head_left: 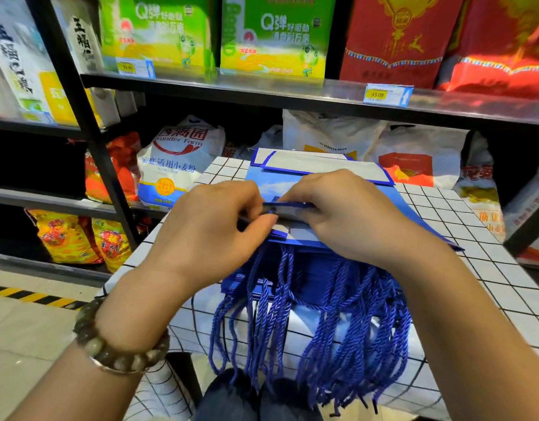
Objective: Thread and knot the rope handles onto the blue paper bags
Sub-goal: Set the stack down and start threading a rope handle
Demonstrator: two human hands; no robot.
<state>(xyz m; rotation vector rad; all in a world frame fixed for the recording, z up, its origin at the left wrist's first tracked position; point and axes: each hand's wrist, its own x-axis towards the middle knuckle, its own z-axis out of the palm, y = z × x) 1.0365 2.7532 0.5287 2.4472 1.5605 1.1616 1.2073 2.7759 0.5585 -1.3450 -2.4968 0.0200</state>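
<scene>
Head view: where did the bag sit when you looked?

— I saw the blue paper bag (420, 211) lying flat on top of a stack of the same bags on the desk (490, 268), which had a white cloth with a black grid. Its face was glossy blue with a paler, cloudy patch near the top. The mouth was folded back and showed a white inside with a blue rim.

— And the hands?

— Both were together at that folded rim, almost touching. My left hand (213, 226) had thumb and forefinger pinched on a rope handle (243, 220), of which only a dark tip showed. My right hand (347, 214) was curled over the rim, fingertips clamping the fold flat.

— The other ropes?

— A thick bundle of loose ropes (338, 314), twisted and bright blue, hung from under the stack over the desk's near edge. A bead bracelet (119, 344) sat on the left wrist. Beyond the desk stood a shelf (262, 89) of packaged goods.
</scene>
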